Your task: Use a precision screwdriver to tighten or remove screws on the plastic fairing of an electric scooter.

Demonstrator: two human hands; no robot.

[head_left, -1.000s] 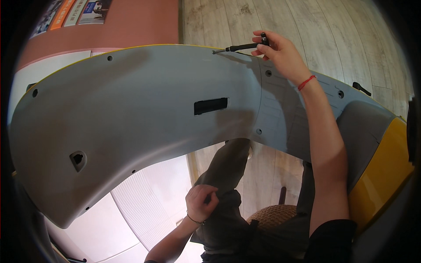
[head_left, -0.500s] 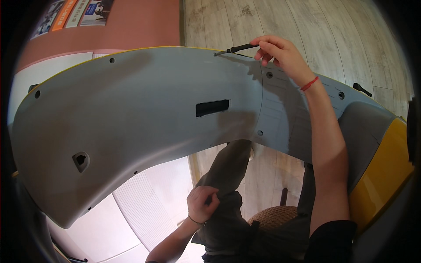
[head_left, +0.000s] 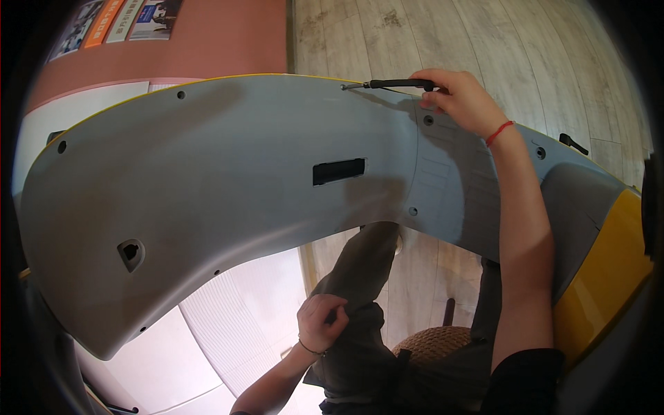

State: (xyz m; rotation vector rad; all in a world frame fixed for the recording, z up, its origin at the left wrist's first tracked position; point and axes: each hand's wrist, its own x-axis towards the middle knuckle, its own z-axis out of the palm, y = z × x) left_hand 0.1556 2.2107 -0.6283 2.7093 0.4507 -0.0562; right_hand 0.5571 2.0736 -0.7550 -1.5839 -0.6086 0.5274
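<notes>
A large curved grey panel [head_left: 207,162] with a thin yellow far edge spans the view in front of me. My right hand [head_left: 465,100] grips the end of a screwdriver [head_left: 395,84] by its black handle. The shaft lies nearly level and points left, its tip at a small fastening spot on the panel's far edge. My left hand [head_left: 322,322] rests on my leg below the panel, fingers curled closed. Whatever those fingers may hold is hidden.
The panel has a rectangular slot [head_left: 339,171], a cut-out [head_left: 130,254] and several screw holes. A yellow part [head_left: 600,256] stands at the right, and a black lever [head_left: 573,144] sticks out past the far right edge. A woven stool [head_left: 437,342] is beneath me.
My right hand has moved right and slightly nearer, with the screwdriver lying more level. Its tip stays at about the same spot on the panel. My left hand keeps its pose.
</notes>
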